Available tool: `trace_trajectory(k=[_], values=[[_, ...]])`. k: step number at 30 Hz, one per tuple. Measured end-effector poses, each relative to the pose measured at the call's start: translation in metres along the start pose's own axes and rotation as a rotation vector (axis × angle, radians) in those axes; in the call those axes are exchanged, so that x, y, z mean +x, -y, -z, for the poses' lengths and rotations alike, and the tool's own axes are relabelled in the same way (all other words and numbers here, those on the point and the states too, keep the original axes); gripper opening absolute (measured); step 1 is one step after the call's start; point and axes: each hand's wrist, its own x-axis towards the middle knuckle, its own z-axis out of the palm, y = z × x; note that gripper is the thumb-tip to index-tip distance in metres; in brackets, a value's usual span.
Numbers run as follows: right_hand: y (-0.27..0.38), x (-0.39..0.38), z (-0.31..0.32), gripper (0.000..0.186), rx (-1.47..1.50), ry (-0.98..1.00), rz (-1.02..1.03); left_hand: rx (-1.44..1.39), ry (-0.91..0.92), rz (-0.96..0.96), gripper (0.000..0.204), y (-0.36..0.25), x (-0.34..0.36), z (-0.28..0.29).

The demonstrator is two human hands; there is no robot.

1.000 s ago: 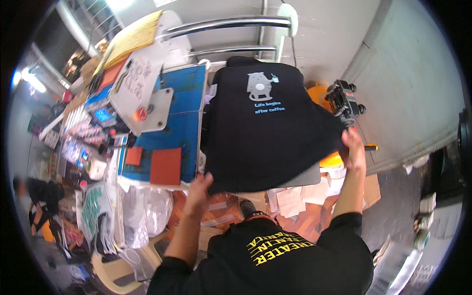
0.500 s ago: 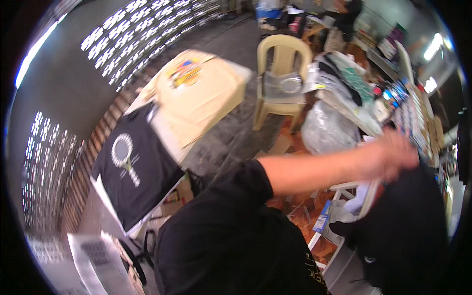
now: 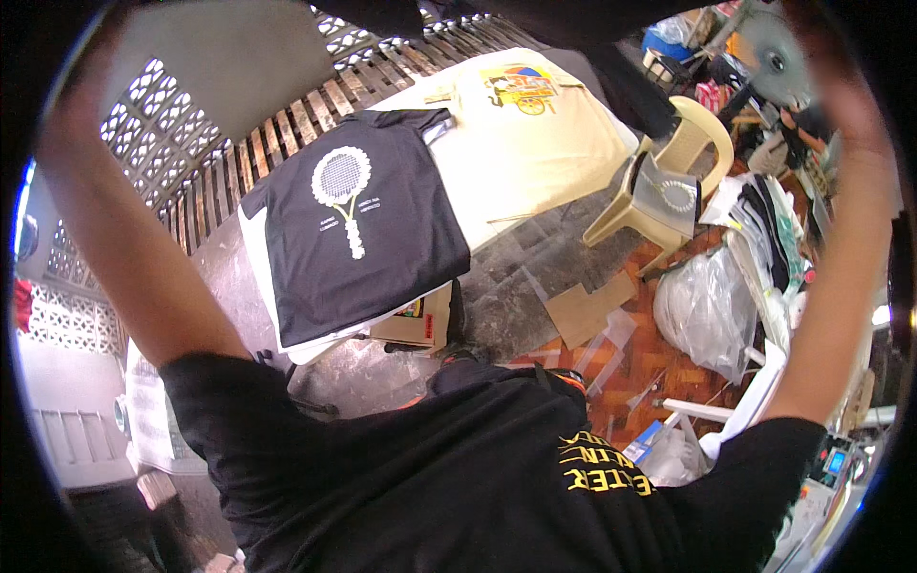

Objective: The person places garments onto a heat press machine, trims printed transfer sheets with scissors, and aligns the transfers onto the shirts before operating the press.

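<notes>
My left hand (image 3: 84,105) is raised at the upper-left rim, and my right hand (image 3: 841,100) is raised at the upper-right rim; the fingers of both are dim, blurred or out of frame. Dark fabric (image 3: 544,21) hangs across the top edge between them, but whether both hands grip it is unclear. Beneath it, a black T-shirt (image 3: 401,239) with a white racket print lies on white layers at the centre left. A cream T-shirt (image 3: 573,148) with a colourful print lies behind it, to the right.
A beige plastic chair (image 3: 712,162) with a sheet on its seat stands at the right, near a clear plastic bag (image 3: 697,306). Cardboard (image 3: 583,310) lies on the floor, an open box (image 3: 420,325) under the shirts. A machine's display (image 3: 834,462) shows at the lower right.
I have turned from the press to the laid-out T-shirts. My hands have risen from the printed black shirt's hem to the view's upper rim, with dark fabric now high above.
</notes>
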Motion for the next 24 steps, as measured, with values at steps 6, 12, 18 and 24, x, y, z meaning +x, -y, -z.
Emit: trace_trajectory(k=[6,12,18,24], values=[[-0.233,-0.030,-0.099,0.017,0.135,0.129,-0.458,-0.444,-0.199,0.494,0.021,0.146,-0.202,0.067],[-0.403,-0.139,-0.091,0.021,-0.238,0.803,-0.966,-0.316,-0.540,1.139,0.028,0.236,-0.464,0.101],[-0.539,-0.056,-0.036,0.020,-1.263,1.092,0.171,1.656,-0.164,1.063,0.038,0.231,-0.521,0.017],[-0.661,0.149,-0.039,0.015,-1.292,0.814,0.697,1.003,0.251,0.220,0.023,0.245,-0.402,-0.295]])
